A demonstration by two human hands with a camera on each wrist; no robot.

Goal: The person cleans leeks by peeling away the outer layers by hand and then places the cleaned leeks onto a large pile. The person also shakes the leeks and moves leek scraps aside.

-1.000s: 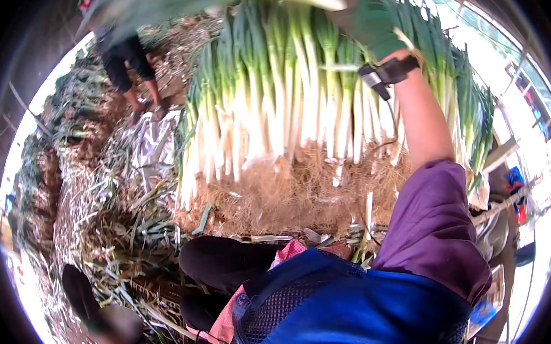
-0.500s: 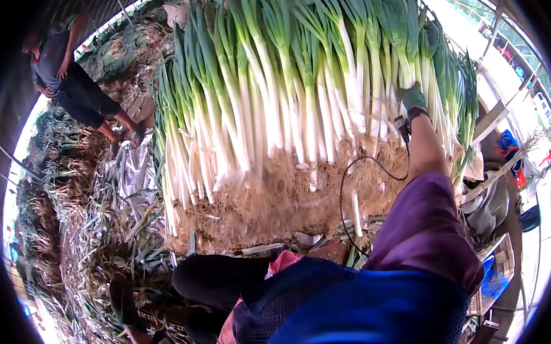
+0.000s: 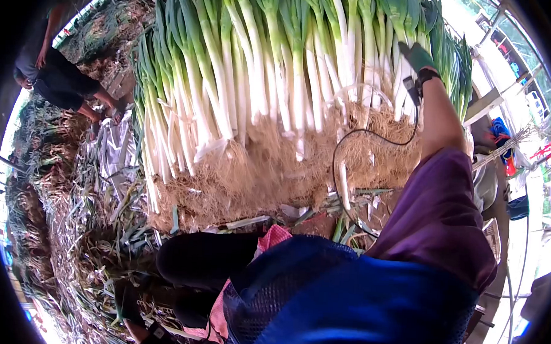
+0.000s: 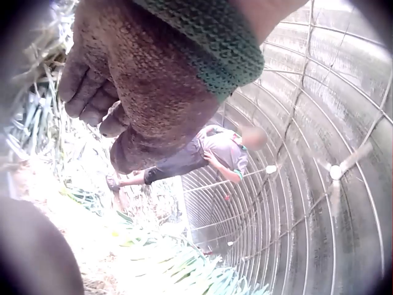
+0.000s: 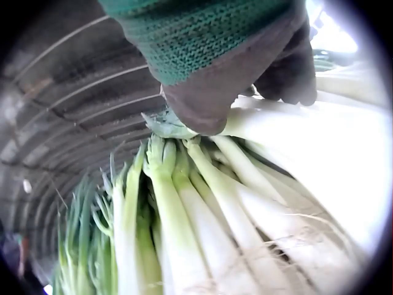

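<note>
A thick row of long green onions [image 3: 255,66] lies side by side in the head view, leaves pointing away and shaggy roots [image 3: 257,171] toward me. My right hand [image 3: 417,57], in a grey-palmed glove with a green cuff, is at the right part of the row. In the right wrist view its thumb [image 5: 206,110] and curled fingers [image 5: 288,74] grip a white-green stalk [image 5: 245,121] above the others. My left hand [image 4: 141,92], in a soiled glove, hangs with loosely curled fingers and nothing in it. It is low at the left in the head view.
Another person [image 3: 64,80] stands at the far left. Loose leaves and trimmings [image 3: 88,237] cover the ground there. A black cable [image 3: 337,156] loops from my right wrist across the roots. A wooden beam [image 3: 484,107] is right of the row; ribbed tunnel roofing [image 4: 319,123] arches overhead.
My right hand was high over the leaves a second ago, near a blurred onion at the top; it has come down onto the row's right part. The left hand has moved right and toward me.
</note>
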